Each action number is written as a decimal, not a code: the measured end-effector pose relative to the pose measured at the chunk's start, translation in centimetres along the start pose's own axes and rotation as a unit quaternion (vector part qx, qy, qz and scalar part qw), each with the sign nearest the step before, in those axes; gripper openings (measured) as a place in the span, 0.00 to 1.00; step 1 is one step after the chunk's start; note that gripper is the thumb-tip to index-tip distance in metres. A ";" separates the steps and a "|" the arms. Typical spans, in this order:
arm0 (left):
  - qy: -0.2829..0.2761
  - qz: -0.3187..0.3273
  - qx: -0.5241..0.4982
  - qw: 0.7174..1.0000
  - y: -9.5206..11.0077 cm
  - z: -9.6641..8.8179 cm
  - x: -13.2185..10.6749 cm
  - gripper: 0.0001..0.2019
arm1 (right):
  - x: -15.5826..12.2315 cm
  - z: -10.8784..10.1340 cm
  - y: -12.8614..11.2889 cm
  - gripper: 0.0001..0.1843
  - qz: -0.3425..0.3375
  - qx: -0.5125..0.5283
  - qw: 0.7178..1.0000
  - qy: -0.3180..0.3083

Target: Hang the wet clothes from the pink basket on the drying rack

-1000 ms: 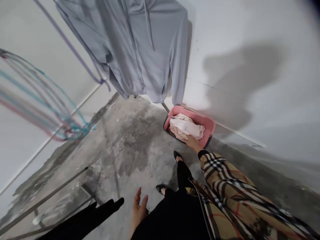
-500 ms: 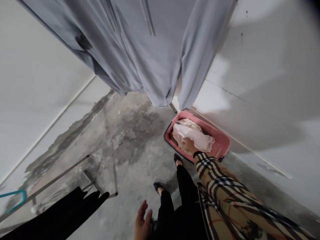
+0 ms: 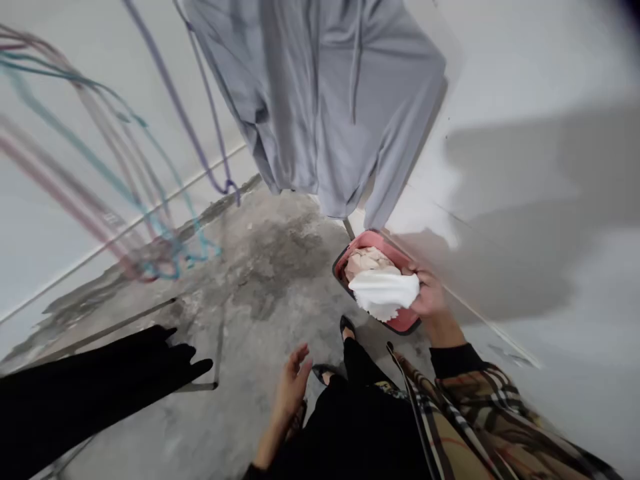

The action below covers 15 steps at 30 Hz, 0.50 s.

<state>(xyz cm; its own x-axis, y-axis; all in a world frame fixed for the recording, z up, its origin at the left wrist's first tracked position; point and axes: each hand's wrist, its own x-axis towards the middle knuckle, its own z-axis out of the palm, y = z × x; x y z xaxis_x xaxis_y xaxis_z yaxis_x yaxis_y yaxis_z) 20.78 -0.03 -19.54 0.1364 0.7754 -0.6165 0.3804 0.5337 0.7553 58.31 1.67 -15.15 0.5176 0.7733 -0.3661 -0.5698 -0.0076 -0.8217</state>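
1. Gripping white cloth [image 3: 384,291] at its three-o'clock end with right hand [image 3: 429,292], fingers bent around the edge.
2. Located over pink basket [image 3: 406,324], at four o'clock from view centre, partly covering pale pink pile [image 3: 364,259] from this angle. Touching the pile or hanging clear: can't tell.
3. Probably light, soft, limp; likely to sag or flop without support. Damp or dry: can't tell; heavier and clingier if damp.
4. Unlikely to break, not much slip expected. Possibly prone to snagging along the uneven edge.
5. Best taken by edges or corners, one per end; free end at nine o'clock suited to a second pinch.
6. Looks plain white, bunched, with smooth folds running nine to three o'clock, jagged or frilly edge toward six. Exact garment: unclear.
7. Holding nothing in left hand [image 3: 294,379], fingers apart, between seven and eight o'clock from the basket.
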 end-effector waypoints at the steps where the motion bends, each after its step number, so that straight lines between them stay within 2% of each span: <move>1: -0.009 0.030 -0.006 0.999 1.0 0.1 0.1 0.29 | -1.2 1.6 -1.1 0.07 0.002 0.020 1.000 -0.019; 4: -0.016 0.128 -0.029 0.991 5.1 -0.4 -0.4 0.26 | -5.1 7.1 -3.6 0.08 0.044 0.043 0.990 -0.130; 6: -0.001 0.197 -0.052 0.979 7.7 -1.7 -1.4 0.24 | -7.7 10.9 -4.5 0.10 0.099 0.055 0.968 -0.224; 8: 0.016 0.254 -0.074 0.964 9.4 -3.4 -2.9 0.23 | -10.2 14.5 -4.9 0.11 0.142 0.060 0.943 -0.295; 10: 0.008 0.287 -0.098 0.953 10.0 -5.3 -4.9 0.22 | -12.3 18.0 -4.7 0.12 0.166 0.057 0.925 -0.337; 13: -0.034 0.318 -0.120 0.940 9.2 -7.6 -8.2 0.25 | -15.1 22.7 -3.8 0.14 0.174 0.058 0.914 -0.363; 15: -0.017 0.352 -0.109 0.930 8.5 -8.8 -10.3 0.32 | -16.7 25.4 -2.5 0.15 0.156 0.048 0.916 -0.366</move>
<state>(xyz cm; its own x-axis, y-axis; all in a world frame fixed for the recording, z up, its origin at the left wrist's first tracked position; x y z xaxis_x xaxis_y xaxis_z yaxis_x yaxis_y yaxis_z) 14.62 -0.48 -4.82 0.3107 0.9495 0.0429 -0.0074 -0.0428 0.9991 34.88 4.91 4.15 -0.2270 0.9612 -0.1570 -0.6895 -0.2724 -0.6710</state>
